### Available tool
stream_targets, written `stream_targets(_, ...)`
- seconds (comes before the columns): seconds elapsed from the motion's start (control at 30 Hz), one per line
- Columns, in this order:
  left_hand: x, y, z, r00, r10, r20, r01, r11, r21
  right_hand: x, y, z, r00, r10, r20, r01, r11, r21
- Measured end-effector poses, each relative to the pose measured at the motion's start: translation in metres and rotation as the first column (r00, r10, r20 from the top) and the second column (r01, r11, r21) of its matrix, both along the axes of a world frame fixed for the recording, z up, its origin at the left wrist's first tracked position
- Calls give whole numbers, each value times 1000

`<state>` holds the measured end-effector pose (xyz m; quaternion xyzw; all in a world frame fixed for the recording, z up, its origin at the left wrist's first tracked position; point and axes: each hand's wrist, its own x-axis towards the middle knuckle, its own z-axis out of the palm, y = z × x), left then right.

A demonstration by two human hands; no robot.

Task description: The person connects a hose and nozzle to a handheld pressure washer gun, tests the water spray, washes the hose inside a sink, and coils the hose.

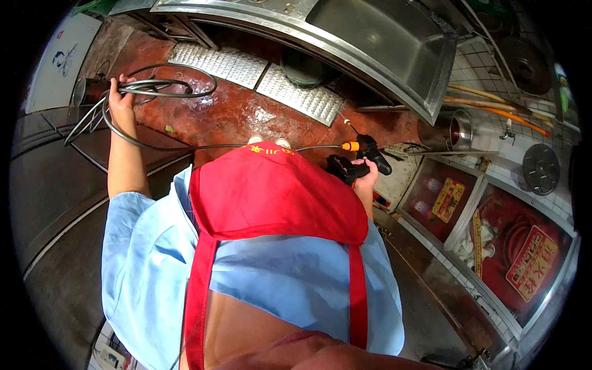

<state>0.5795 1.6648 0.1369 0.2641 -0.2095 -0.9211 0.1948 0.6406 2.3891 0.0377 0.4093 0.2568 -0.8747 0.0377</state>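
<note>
My left hand (121, 95), raised at the left, is closed round several loops of a grey hose (163, 88). The hose runs past the front of my red apron (277, 191) to an orange connector (350, 146) on a black spray gun (369, 153). At the right, my right hand (366, 174) grips the gun near its black handle or battery part. The gun's thin nozzle has an orange tip (347, 122) and points up and to the left, over the wet floor.
A steel sink (376, 37) and counter stand ahead, with metal grating (299, 95) and a dark bucket (303, 68) below. A metal pot (459, 129) and orange hose (518, 114) lie right, near a glass-fronted fire hose cabinet (493, 191). Dark panels (55, 166) stand left.
</note>
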Motion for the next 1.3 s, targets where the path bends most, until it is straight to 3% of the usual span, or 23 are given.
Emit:
stream_targets(0.2, 5, 2, -2, 999, 11, -33, -12, 999, -50, 2, 0, 3, 999, -37, 1, 37, 996, -82)
stream_targets(0.27, 5, 14, -6, 998, 56, 5, -52, 946, -319, 3, -2, 11, 999, -42, 16, 43, 997, -63)
stream_targets(0.33, 5, 21, -7, 995, 99, 23, -77, 883, -462, 3, -3, 17, 999, -46, 27, 47, 998, -45)
stream_targets(0.53, 5, 20, -19, 993, 114, 33, -81, 855, -512, 8, -5, 31, 999, -44, 17, 44, 999, -10)
stream_targets(0.67, 14, 39, -4, 998, -33, -54, -4, 825, -565, 10, -7, 38, 998, -52, 28, 50, 996, 68)
stream_targets(0.9, 19, 54, 3, 994, -96, 55, 99, 556, -826, 17, 0, 33, 1000, 6, 20, -8, 995, 104)
stream_targets(1.0, 15, 29, -22, 988, -125, -85, 48, 788, -613, 19, 0, 34, 999, 28, 29, -31, 996, 78)
stream_targets(1.1, 17, 45, -11, 994, -107, 11, 74, 607, -792, 21, 4, 30, 999, 38, 36, -41, 996, 75)
stream_targets(1.2, 16, 33, -19, 984, -173, -49, 92, 717, -691, 23, 5, 29, 997, 52, 48, -56, 995, 84)
stream_targets(1.3, 18, 41, -14, 991, -130, 6, 91, 663, -743, 25, 5, 30, 998, 49, 48, -52, 997, 63)
